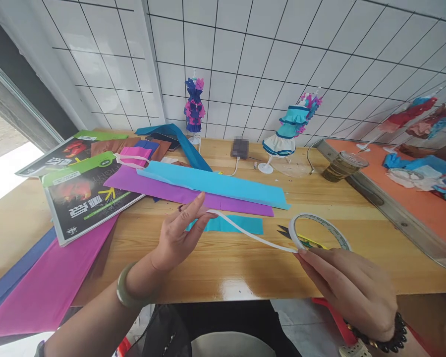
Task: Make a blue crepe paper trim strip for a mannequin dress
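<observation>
A narrow white tape strip (250, 234) stretches above the table between my two hands. Its free end sits at the fingertips of my left hand (182, 233), which is closed in a pinch on it. My right hand (351, 280) grips the white tape roll (299, 225) by its near edge, where the strip comes off. Scissors (284, 231) with yellow-green handles lie behind and under the roll, partly hidden. Just beyond my left hand lie a small teal strip (241, 225), a long purple strip (241, 204) and a light blue strip (223, 184) overlapping it.
Two magazines (107, 198) lie at the left, with magenta sheets (63, 277) hanging over the edge. Miniature dresses on stands (195, 106) (290, 129) are at the back. A cup (342, 166) stands at the right, beside an orange surface (390, 198) with more small garments.
</observation>
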`<state>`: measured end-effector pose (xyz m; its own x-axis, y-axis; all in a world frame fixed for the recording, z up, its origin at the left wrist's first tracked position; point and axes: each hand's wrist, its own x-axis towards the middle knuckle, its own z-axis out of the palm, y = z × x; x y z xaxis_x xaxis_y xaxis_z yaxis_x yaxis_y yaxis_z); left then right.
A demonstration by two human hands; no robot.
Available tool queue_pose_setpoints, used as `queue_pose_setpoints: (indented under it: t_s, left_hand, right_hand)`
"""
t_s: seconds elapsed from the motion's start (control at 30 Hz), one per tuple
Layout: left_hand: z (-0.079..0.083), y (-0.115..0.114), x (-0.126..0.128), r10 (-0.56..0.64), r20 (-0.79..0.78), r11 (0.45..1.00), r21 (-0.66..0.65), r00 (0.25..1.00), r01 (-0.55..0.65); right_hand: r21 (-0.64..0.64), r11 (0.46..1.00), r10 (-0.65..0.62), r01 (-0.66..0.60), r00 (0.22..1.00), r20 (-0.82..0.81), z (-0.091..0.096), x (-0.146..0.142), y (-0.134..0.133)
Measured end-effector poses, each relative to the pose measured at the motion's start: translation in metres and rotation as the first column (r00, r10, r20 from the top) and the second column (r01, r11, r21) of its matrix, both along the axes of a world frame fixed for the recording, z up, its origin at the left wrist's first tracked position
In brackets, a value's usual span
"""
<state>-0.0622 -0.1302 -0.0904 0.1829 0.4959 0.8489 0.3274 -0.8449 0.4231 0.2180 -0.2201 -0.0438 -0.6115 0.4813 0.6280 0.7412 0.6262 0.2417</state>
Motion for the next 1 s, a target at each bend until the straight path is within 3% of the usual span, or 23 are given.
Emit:
queue_pose_setpoints:
  t_s: [0.2, 0.3, 0.43, 0.57, 1.0]
  left_hand:
    - [-0.004, -0.003, 0.004, 0.08, -0.038, 0.992, -0.092, 0.996, -0.083]
    - [-0.007, -0.002, 0.001, 0.041, -0.03, 0.99, -0.137, 0.999, -0.044]
    - [-0.004, 0.002, -0.002, -0.088, -0.045, 0.996, -0.034, 0.995, 0.087]
    - [0.001, 0.003, -0.001, -0.123, -0.056, 0.989, 0.073, 0.991, 0.127]
    - [-0.006, 0.004, -0.005, -0.164, -0.164, 0.981, 0.08, 0.973, 0.179]
  right_hand:
    - [0.022, 1.0, -0.017, 0.018, 1.0, -0.016, 0.004, 0.002, -0.003]
    - [0.026, 0.999, -0.025, 0.026, 1.0, -0.012, 0.003, 0.005, -0.006]
    - [0.019, 1.0, -0.015, 0.016, 1.0, -0.022, -0.002, 0.01, -0.009]
    - [-0.002, 1.0, -0.009, 0.009, 1.0, 0.005, -0.005, 0.016, -0.009]
    - [-0.002, 1.0, -0.026, 0.026, 0.999, 0.028, -0.008, 0.019, -0.006]
